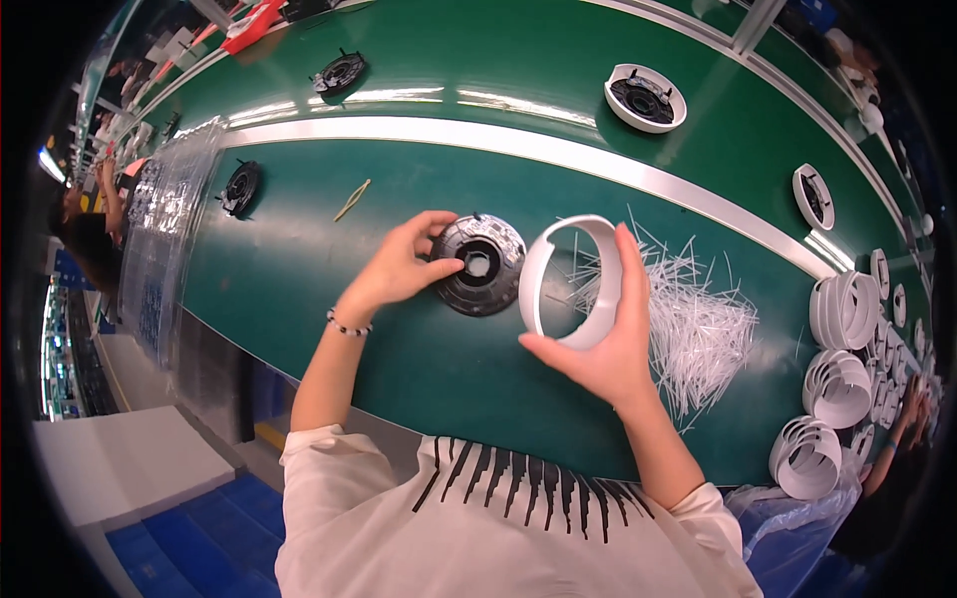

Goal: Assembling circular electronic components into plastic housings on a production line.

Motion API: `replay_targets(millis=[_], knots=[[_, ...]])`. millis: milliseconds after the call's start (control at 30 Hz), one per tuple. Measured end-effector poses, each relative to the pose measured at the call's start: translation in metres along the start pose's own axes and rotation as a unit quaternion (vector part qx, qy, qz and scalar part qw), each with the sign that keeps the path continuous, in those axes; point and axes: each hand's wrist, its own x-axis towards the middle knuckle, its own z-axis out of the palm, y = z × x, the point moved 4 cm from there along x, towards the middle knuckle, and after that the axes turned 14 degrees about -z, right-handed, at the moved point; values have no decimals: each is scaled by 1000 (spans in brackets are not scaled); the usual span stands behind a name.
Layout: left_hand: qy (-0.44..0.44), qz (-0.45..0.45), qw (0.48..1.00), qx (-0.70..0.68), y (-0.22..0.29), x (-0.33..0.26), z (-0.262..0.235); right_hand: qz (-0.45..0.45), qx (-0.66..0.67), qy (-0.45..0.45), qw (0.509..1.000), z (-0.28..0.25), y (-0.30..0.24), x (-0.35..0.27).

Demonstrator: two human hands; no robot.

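Note:
Between thumb and fingers, my left hand point(404, 261) grips the edge of a round black part point(488, 294) with a hole in its middle. My right hand point(610, 349) holds a white plastic ring point(533, 289), its thumb at the lower rim and its fingers along the right side. The ring stands tilted with its opening showing, close beside the black part. A heap of thin white strips point(698, 329) lies on the green table point(449, 369) just right of the ring.
Stacked white rings point(837, 389) stand at the right edge. Another black round part point(239, 187) and a yellowish twisted tie point(352, 199) lie at the left. Beyond a white rail point(399, 130), a green belt bears a black part point(339, 73) and white-ringed parts point(645, 98). Clear plastic sheeting point(164, 239) hangs left.

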Motion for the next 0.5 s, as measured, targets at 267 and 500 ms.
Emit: replay_targets(millis=[267, 500], knots=[[-61, -3, 978, -197, 31, 11, 49, 13, 7, -63, 998, 11, 7, 20], [-193, -123, 835, -501, 27, 25, 99, -51, -100, 16, 994, 0, -1, 23]])
